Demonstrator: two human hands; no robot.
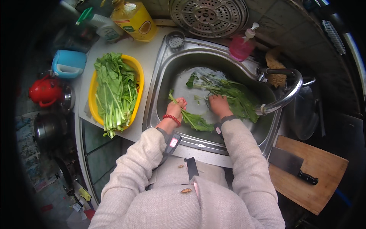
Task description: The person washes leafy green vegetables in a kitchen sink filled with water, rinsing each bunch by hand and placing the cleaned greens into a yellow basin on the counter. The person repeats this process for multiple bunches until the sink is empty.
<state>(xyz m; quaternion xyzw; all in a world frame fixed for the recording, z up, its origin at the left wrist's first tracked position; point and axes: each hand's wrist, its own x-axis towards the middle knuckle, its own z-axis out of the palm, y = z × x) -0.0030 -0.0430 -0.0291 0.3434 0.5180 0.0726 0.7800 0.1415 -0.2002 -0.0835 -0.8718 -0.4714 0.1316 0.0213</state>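
Observation:
My left hand (175,110), with a red bead bracelet at its wrist, is closed around the stalk of a leafy green vegetable (197,121). The leaves of that stalk hang toward the right, over the near part of the stainless steel sink (194,140). My right hand (219,104) reaches down into the sink and touches more leafy greens (234,91), which lie in shallow water. Its fingertips are hidden, so its grip on them is unclear. Left of the sink, a yellow plastic basin (141,74) holds a heap of leafy greens (114,88), stalks toward me.
A curved chrome faucet (294,93) reaches over the sink's right side. A cleaver (287,161) lies on a wooden cutting board (320,183) at right. Along the back stand a pink soap pump bottle (242,48), a round perforated steamer rack (208,15) and a yellow oil jug (137,21).

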